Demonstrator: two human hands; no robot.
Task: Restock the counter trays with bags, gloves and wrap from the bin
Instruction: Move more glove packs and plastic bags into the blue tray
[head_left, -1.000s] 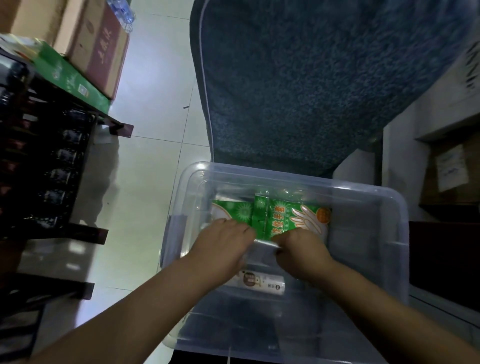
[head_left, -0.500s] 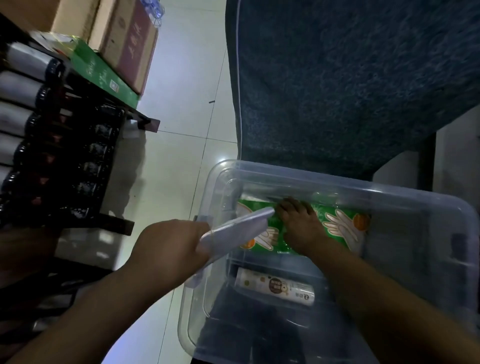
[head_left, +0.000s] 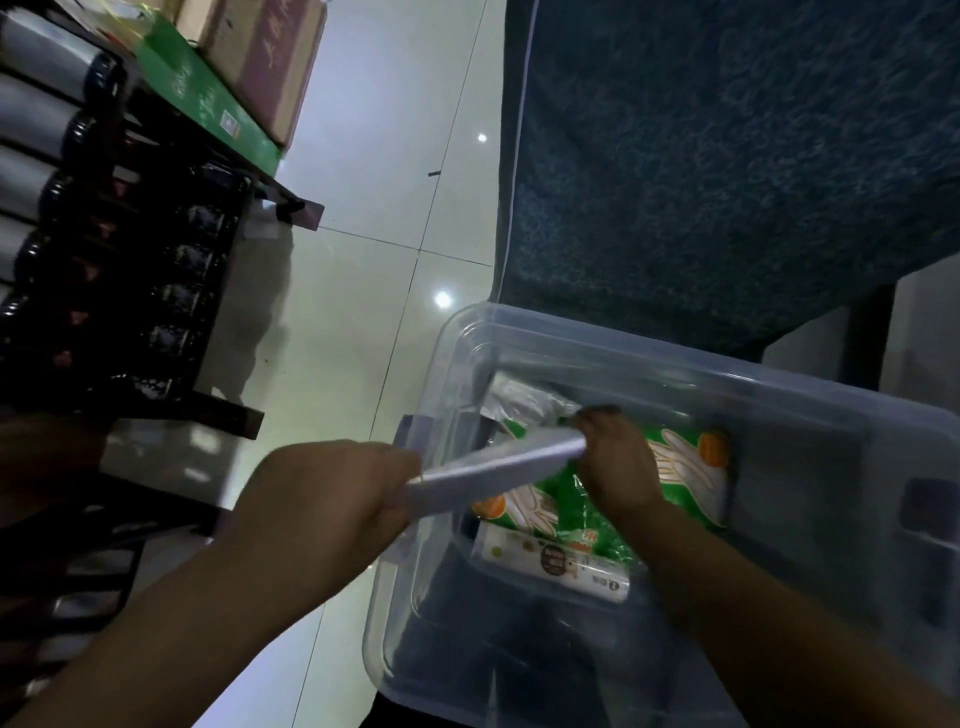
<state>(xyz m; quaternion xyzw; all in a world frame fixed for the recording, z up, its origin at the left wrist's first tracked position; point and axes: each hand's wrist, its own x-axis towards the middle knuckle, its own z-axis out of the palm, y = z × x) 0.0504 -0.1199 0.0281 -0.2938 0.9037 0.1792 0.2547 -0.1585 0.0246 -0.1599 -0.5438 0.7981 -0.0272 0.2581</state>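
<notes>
Pale pack: the flat, pale, glossy plastic pack is up out of the clear plastic storage bin, slanting over its left rim; a second ago both hands were down on it inside.
Left hand: the left hand is clamped on the pack's near-left end, having drawn out and leftward from the bin.
Right hand: the right hand has reached to the far side of the bin; its fingers are curled at the top edge of the green glove packet, close by the pack's far tip. Whether it grips the packet or the tip, I cannot tell.
Glove packets: a second green packet lies to the left, partly under the raised pack.
Roll: a white labelled roll, likely the wrap, lies untouched on the near side of the packets.
Crinkled bag: something silvery and crumpled sits in the bin's far-left corner.
Surroundings: white tiled floor on the left, a dark shelf rack beyond it, a blue speckled cloth on the far side.
Meaning: one item seems secured and a second is being gathered; no counter trays are in sight, so the carry is yet to come.
</notes>
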